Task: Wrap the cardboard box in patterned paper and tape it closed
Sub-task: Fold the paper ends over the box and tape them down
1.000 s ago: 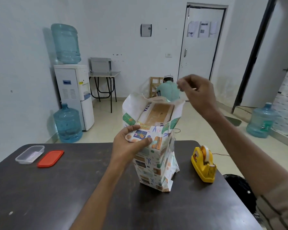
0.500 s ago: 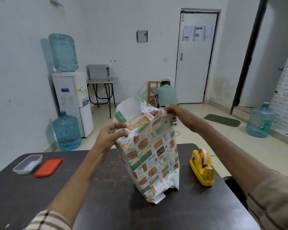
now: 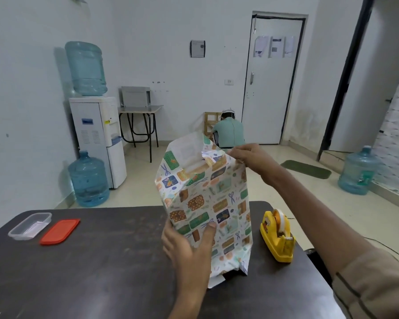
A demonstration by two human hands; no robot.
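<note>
The box, covered in patterned paper (image 3: 207, 203), stands upright on the dark table (image 3: 101, 261). Loose paper flaps stick up at its top, and a strip of brown cardboard (image 3: 195, 168) shows under them. My left hand (image 3: 187, 245) grips the lower left side of the wrapped box, thumb across the front face. My right hand (image 3: 247, 157) pinches the paper at the top right edge. A yellow tape dispenser (image 3: 278, 236) sits on the table just right of the box.
A clear plastic container (image 3: 30, 225) and its red lid (image 3: 60, 231) lie at the table's far left. Beyond the table are a water dispenser (image 3: 97, 125), water jugs on the floor, a small desk, a person crouched by the door.
My left hand dropped from the top left flap to the lower left side of the box. My right hand stays pinching the top edge. The box has tilted more upright.
</note>
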